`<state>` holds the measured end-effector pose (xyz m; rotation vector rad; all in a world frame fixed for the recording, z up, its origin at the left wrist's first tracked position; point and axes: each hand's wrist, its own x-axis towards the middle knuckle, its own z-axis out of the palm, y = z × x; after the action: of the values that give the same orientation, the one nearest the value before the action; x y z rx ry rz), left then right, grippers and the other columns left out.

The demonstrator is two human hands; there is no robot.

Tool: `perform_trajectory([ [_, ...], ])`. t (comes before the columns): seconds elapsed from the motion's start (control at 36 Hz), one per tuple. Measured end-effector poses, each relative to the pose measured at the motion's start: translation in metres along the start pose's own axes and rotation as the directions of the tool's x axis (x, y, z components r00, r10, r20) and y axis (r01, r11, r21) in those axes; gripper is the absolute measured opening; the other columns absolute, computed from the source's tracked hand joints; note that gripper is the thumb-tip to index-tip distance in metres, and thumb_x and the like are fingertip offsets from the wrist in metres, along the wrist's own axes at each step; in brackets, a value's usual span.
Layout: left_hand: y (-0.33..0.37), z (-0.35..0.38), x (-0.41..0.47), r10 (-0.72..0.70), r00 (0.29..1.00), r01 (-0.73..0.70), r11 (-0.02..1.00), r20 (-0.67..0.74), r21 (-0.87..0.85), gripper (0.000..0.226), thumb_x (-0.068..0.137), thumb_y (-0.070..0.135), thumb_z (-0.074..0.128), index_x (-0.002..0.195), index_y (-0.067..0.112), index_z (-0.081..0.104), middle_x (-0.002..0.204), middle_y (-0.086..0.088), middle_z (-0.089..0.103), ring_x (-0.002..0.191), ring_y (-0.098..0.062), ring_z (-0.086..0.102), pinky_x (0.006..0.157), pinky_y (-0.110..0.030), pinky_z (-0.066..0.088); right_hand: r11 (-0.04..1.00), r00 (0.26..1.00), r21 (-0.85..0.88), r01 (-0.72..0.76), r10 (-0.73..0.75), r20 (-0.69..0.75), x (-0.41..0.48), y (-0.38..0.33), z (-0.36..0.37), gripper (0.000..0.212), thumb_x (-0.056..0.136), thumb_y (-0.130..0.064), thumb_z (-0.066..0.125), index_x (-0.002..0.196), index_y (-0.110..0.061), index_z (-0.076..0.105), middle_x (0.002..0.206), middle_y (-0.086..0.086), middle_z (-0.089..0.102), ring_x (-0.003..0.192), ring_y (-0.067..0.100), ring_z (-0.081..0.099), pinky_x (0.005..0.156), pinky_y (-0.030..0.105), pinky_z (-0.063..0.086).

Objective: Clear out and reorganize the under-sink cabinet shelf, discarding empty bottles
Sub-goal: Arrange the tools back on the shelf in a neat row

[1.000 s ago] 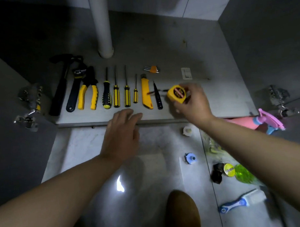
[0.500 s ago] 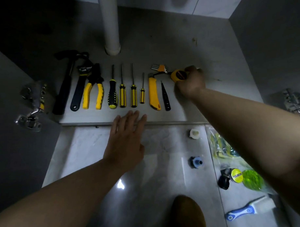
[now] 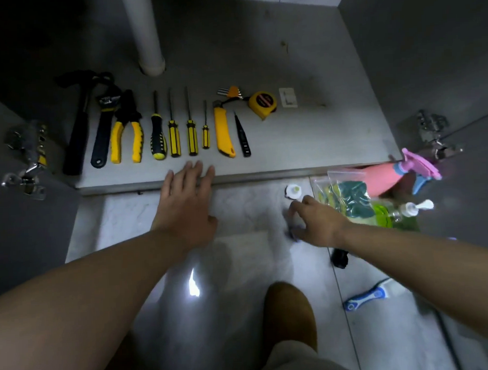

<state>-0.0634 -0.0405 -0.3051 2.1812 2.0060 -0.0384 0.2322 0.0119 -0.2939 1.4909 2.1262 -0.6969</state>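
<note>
**Yellow-handled tools in a row, bottles not yet sorted**

Grey cabinet shelf point(image 3: 319, 143) carries a neat line: hammer point(image 3: 79, 127), adjustable wrench point(image 3: 104, 128), pliers point(image 3: 126, 133), four screwdrivers point(image 3: 174, 132), utility knife point(image 3: 224, 133), with the hex keys point(image 3: 232, 92) and tape measure point(image 3: 263, 104) just behind. The tool part of the job looks done.

The left hand point(image 3: 186, 203) lies flat, fingers straight, on the shelf's front edge. The right hand point(image 3: 319, 223) is low over the floor point(image 3: 238, 207), fingers curled down at something small and bluish; whether it grips it I cannot tell.

What seems left is the heap on the floor to the right: pink spray bottle point(image 3: 383, 177), green pump bottle point(image 3: 390, 215), zip bag point(image 3: 348, 197), white cap point(image 3: 293, 190) and scrub brush point(image 3: 365, 297). None has been shelved or discarded.
</note>
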Motion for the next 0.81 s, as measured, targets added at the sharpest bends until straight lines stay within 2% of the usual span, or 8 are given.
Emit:
perform_trajectory([
  [0.08,0.000,0.000,0.001,0.004,0.999,-0.004,1.000,0.034,0.008,0.110,0.075,0.051,0.060,0.163,0.017,0.003,0.169,-0.013,0.008,0.156,-0.032,0.002,0.127,-0.053,0.007,0.999,0.998,-0.001,-0.045,0.045,-0.046,-0.007,0.002,0.031,0.041,0.090,-0.035,0.065,0.122,-0.016,0.048,0.118,0.011,0.043,0.093,0.041,0.063,0.078,0.043,0.054],
  [0.25,0.001,0.000,0.002,0.014,0.996,-0.015,1.000,0.083,0.003,0.120,0.076,0.062,0.063,0.161,0.019,-0.009,0.170,-0.011,-0.003,0.157,-0.030,-0.008,0.127,-0.052,0.000,0.979,0.963,0.192,-0.061,0.109,-0.247,-0.005,-0.006,0.060,0.014,0.091,-0.012,0.060,0.104,-0.009,0.055,0.104,0.012,0.049,0.086,0.041,0.060,0.069,0.036,0.044],
  [0.39,-0.002,0.001,0.002,0.032,0.996,-0.031,0.999,0.084,-0.022,0.131,0.070,0.075,0.065,0.161,0.021,-0.011,0.170,-0.010,-0.007,0.157,-0.030,-0.011,0.127,-0.052,-0.002,0.891,0.952,0.442,0.101,0.043,-0.304,-0.003,-0.028,0.050,0.011,0.089,-0.015,0.071,0.095,-0.012,0.062,0.098,0.007,0.059,0.082,0.023,0.061,0.070,0.030,0.050],
  [0.5,-0.005,-0.003,-0.002,0.091,0.993,-0.082,0.991,0.076,-0.106,0.130,0.060,0.098,0.045,0.160,0.037,-0.011,0.170,-0.012,-0.009,0.157,-0.030,-0.013,0.126,-0.055,0.000,0.783,0.921,0.580,0.225,0.024,-0.389,0.001,-0.062,0.034,0.017,0.085,-0.017,0.077,0.093,-0.015,0.062,0.087,-0.003,0.065,0.077,0.008,0.062,0.066,0.017,0.049],
  [0.58,-0.011,-0.007,-0.005,0.124,0.991,-0.114,0.975,0.045,-0.193,0.118,0.060,0.098,0.049,0.159,0.047,0.010,0.171,-0.010,-0.006,0.157,-0.027,-0.014,0.127,-0.055,0.001,0.728,0.880,0.592,0.345,-0.031,-0.475,0.008,-0.089,0.020,0.022,0.081,-0.009,0.078,0.094,-0.009,0.061,0.084,0.003,0.065,0.075,0.011,0.061,0.068,0.019,0.049],
  [0.67,-0.012,-0.006,-0.012,0.147,0.989,-0.145,0.961,-0.009,-0.237,0.094,0.068,0.082,0.066,0.150,0.044,0.038,0.171,-0.006,0.007,0.158,-0.022,-0.005,0.127,-0.053,0.004,0.652,0.856,0.632,0.420,-0.052,-0.515,0.013,-0.108,0.010,0.026,0.079,0.001,0.080,0.098,-0.001,0.062,0.085,0.006,0.064,0.075,0.011,0.061,0.073,0.021,0.053],
  [0.72,-0.010,-0.002,-0.017,0.135,0.989,-0.145,0.952,-0.056,-0.270,0.077,0.074,0.068,0.074,0.142,0.039,0.052,0.164,-0.004,0.030,0.155,-0.024,0.018,0.126,-0.050,0.016,0.593,0.860,0.682,0.429,-0.038,-0.508,0.015,-0.116,0.006,0.027,0.078,0.006,0.079,0.098,0.002,0.062,0.085,0.010,0.066,0.076,0.013,0.063,0.074,0.024,0.055],
  [0.81,-0.004,0.001,-0.022,0.091,0.991,-0.122,0.928,-0.102,-0.351,0.051,0.084,0.055,0.071,0.128,0.032,0.063,0.125,0.004,0.061,0.119,-0.021,0.053,0.104,-0.039,0.043,0.561,0.878,0.721,0.407,-0.021,-0.479,0.013,-0.119,0.002,0.027,0.077,0.002,0.082,0.097,0.001,0.064,0.084,0.009,0.069,0.075,0.011,0.065,0.074,0.024,0.056],
])
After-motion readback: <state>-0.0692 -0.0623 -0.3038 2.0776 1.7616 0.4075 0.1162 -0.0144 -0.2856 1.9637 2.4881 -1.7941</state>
